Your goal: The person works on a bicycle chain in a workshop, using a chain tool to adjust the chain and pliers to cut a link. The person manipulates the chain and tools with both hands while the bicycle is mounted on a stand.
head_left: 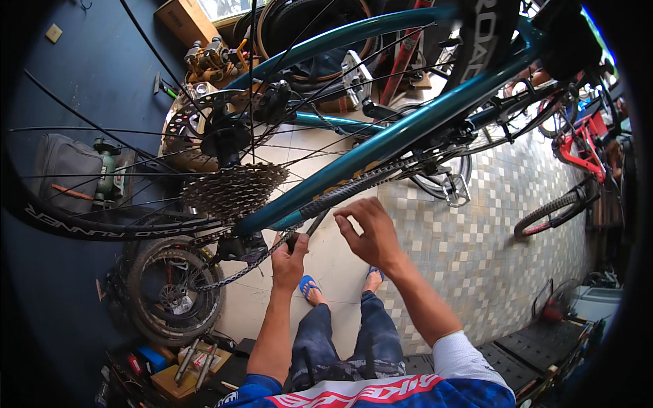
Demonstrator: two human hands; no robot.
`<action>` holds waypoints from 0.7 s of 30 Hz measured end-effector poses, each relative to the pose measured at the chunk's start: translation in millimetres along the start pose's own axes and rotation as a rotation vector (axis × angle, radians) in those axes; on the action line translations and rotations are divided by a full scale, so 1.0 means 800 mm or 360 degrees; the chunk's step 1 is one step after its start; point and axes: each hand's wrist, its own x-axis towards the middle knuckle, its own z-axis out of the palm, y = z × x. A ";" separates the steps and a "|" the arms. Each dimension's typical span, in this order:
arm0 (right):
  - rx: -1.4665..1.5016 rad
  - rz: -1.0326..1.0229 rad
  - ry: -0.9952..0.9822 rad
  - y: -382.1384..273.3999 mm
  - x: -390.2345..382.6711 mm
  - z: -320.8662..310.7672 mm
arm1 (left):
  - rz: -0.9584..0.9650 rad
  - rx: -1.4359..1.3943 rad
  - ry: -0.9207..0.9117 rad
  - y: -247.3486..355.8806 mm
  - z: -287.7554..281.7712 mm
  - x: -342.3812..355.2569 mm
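Observation:
A teal bicycle frame (415,122) hangs across the view in front of me. My left hand (288,264) is closed on a slim dark tool (317,223), just below the chainstay; the tool's kind is unclear. Its shaft points up and right toward my right hand (373,234). That hand is under the chainstay protector (347,192), fingers bent and thumb apart, with nothing visible in it. The chain (262,264) sags past my left hand, below the rear derailleur (243,247). Up and left sits the cassette (235,194) on the spoked rear wheel (102,234).
Wheels with tyres (170,292) lean at the lower left, above a box with metal parts (187,370). A grey bag (68,173) is by the blue wall. At right stands a red bicycle (585,149). Black cases (527,357) lie at lower right.

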 end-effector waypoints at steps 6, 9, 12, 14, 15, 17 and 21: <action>-0.0016 -0.0183 -0.0166 0.026 0.056 0.025 | -0.0108 -0.0275 -0.0327 0.004 -0.005 0.020; 0.0124 -0.0206 -0.0285 0.039 0.069 0.038 | 0.0205 0.0025 -0.0192 0.004 0.010 0.029; 0.0064 -0.0541 -0.0284 0.054 0.079 0.037 | 0.0221 0.0061 -0.0222 0.000 0.014 0.037; 0.0016 -0.0646 -0.0382 0.057 0.082 0.031 | 0.0165 -0.0004 -0.0197 -0.004 0.018 0.038; 0.0033 -0.0641 -0.0459 0.054 0.082 0.026 | 0.0196 0.0076 -0.0177 -0.005 0.019 0.038; 0.0151 -0.0398 -0.0614 0.043 0.079 0.021 | 0.0297 0.0129 -0.0157 -0.004 0.019 0.038; 0.0329 -0.0037 -0.0824 0.028 0.075 0.009 | 0.0335 0.0146 -0.0151 -0.008 0.020 0.042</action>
